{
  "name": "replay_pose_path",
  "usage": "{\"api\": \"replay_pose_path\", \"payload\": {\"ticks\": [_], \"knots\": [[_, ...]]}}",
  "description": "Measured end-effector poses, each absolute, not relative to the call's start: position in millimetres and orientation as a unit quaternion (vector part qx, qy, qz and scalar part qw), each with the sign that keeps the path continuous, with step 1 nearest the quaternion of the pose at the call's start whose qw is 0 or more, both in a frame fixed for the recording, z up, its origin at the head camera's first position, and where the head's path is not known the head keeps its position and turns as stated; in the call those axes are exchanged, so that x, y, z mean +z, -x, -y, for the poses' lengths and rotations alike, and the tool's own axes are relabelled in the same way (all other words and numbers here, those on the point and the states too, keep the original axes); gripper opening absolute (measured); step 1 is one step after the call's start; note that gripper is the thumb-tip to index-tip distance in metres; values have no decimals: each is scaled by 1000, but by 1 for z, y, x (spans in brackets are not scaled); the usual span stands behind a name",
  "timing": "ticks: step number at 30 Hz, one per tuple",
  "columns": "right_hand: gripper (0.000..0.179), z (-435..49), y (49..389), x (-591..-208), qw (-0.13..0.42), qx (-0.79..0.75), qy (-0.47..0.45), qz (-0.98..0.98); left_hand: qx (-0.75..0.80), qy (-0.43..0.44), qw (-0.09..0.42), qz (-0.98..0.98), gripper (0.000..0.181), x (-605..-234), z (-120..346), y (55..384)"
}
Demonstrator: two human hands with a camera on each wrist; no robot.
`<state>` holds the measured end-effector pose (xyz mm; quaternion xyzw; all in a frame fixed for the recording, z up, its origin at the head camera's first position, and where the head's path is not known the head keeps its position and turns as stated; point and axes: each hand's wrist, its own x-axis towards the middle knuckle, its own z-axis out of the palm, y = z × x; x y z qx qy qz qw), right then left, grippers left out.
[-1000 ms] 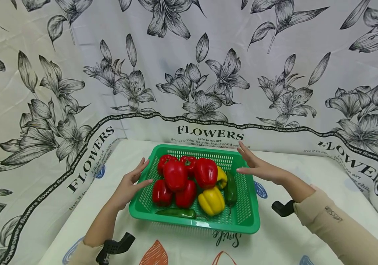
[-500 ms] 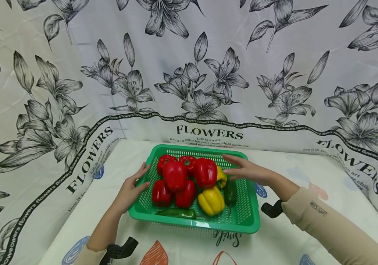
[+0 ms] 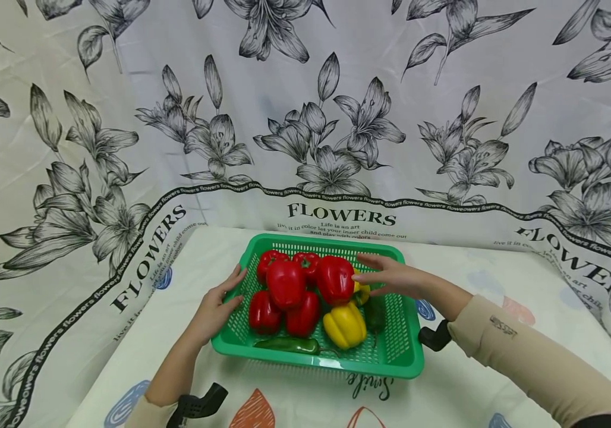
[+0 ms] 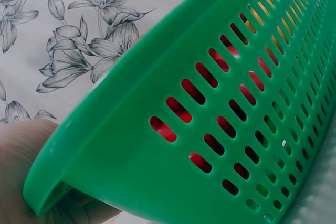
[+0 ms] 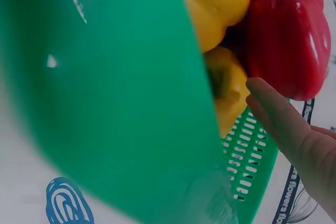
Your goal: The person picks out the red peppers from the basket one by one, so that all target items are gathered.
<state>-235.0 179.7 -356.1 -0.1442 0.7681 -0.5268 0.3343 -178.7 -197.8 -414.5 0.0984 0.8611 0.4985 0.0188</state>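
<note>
A green plastic basket holds several red bell peppers, two yellow ones and two long green chili peppers. At the basket's left rim my left hand holds on, its thumb and forefinger at the edge. The left wrist view shows part of this hand behind the rim and part beneath it. Over the basket's right side reaches my right hand, fingers extended. In the right wrist view its fingertips are right beside the rightmost red bell pepper, over the rear yellow one.
The basket stands on a white printed tablecloth. A white curtain with black flower drawings rises behind and on both sides. Each wrist wears a black camera mount.
My right hand has moved left and down, from beyond the right rim to the rightmost red bell pepper. My left hand has settled lower onto the left rim. The peppers stay in place.
</note>
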Motion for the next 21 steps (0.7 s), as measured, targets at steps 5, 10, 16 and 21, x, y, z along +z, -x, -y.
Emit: {"api": "replay_pose_path", "payload": {"ticks": [5,10,16,21], "knots": [[85,-171,236,-354,349,-526,133,-765,492,-94,16,-866,52,-414,197,178],[84,-164,239,-356,358,-528,125,-760,488,-86,14,-868,52,-417,196,180],[83,-155,242,-356,362,-526,104,-763,485,-78,16,-871,52,-418,197,181],[74,-146,243,-359,356,-515,89,-775,488,-76,17,-870,52,-419,197,181]]}}
